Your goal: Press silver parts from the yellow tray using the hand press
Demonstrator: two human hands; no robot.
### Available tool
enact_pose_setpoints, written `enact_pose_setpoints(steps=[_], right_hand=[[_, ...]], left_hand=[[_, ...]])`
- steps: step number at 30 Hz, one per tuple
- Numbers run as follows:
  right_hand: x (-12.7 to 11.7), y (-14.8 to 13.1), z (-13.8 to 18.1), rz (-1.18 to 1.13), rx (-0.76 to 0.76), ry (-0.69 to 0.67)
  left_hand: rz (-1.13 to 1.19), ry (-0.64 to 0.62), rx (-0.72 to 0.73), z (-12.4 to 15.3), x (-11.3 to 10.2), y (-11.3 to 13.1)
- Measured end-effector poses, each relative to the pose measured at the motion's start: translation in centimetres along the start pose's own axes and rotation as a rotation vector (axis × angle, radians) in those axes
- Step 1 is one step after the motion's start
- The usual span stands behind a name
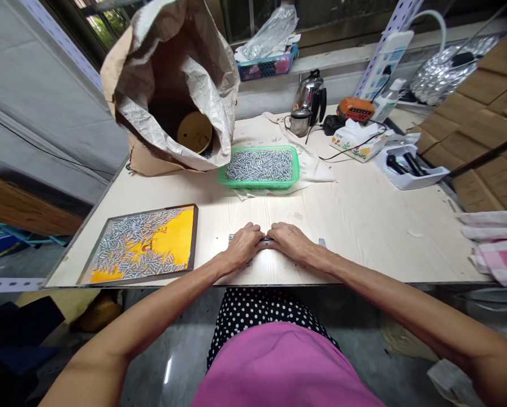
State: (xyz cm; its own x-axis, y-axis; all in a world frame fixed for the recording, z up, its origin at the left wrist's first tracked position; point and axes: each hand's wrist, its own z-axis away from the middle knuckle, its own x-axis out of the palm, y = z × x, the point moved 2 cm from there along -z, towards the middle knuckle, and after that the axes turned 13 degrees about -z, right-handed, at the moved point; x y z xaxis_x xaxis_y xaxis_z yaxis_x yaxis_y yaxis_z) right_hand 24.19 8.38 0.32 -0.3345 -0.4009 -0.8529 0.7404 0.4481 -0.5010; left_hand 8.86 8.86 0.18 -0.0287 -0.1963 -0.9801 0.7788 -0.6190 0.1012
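- My left hand (243, 244) and right hand (290, 241) lie knuckles-up on the pale wooden table (363, 226), close to its near edge, fingertips almost meeting.
- Both hands are curled narrow over a small metal piece (265, 240); only a dark sliver shows between the fingers and a grey end pokes out at 9 o'clock of my left hand. I cannot tell what it is or which hand actually grips it.
- At 9 o'clock from my hands, well apart, sits a flat framed tray (191, 237) with a yellow floor, its left half covered in small silver screws (126, 243).
- At 12 o'clock, further off, is a green plastic basket (298, 169) filled with the same silver parts, resting on a white cloth (316, 164).
- At 11 o'clock stands an open brown paper sack (126, 62) with a woven liner, a round yellowish tub (194, 133) inside it.
- At 1 o'clock, towards the far edge, stand a steel kettle (307, 102), an orange device (355, 108) and a tissue box (357, 141).
- At 3 o'clock, folded pink-and-white cloths (497, 249) lie at the table's right end.
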Motion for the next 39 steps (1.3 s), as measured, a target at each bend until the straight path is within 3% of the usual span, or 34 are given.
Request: enact_pose_setpoints(steps=[3,9,15,19,23,27,29,30,34,36,39], right_hand=[[-0.3,0.6,0.2,0.017,-0.087,0.015],[0.1,2.7,0.1,-0.032,-0.243,0.063],[-0.4,3.5,-2.3,0.080,-0.112,0.099],[-0.9,0.7,-3.9,0.215,-0.054,0.118],[1.2,-5.1,-4.0,0.163,-0.398,-0.024],[3.9,-8.0,-4.3,0.153,-0.587,-0.155],[4.8,-8.2,-5.0,0.158,-0.622,-0.163],[5.2,-8.2,-5.3,0.142,-0.639,-0.161],[5.7,-8.7,-6.1,-0.138,-0.631,-0.120],[4.6,-8.9,-6.4,-0.366,-0.572,-0.018],[0.2,-7.9,-7.2,-0.525,-0.441,0.320]], left_hand=[[-0.011,0.023,0.007,0.9,0.0,0.1],[0.024,0.288,-0.048,4.6,2.9,3.5],[0.106,0.273,-0.006,6.2,4.8,6.1],[0.155,0.278,-0.014,5.9,4.5,5.9],[0.169,0.343,0.020,6.9,4.5,6.7],[0.068,0.482,0.260,10.7,4.0,6.9],[-0.036,0.561,0.216,13.1,2.8,4.7],[-0.089,0.609,0.100,14.2,1.9,2.7],[-0.149,0.542,-0.612,17.1,-1.4,-8.3],[-0.115,0.475,-0.806,17.3,-2.1,-13.4],[-0.134,0.347,-0.859,16.1,-1.9,-18.2]])
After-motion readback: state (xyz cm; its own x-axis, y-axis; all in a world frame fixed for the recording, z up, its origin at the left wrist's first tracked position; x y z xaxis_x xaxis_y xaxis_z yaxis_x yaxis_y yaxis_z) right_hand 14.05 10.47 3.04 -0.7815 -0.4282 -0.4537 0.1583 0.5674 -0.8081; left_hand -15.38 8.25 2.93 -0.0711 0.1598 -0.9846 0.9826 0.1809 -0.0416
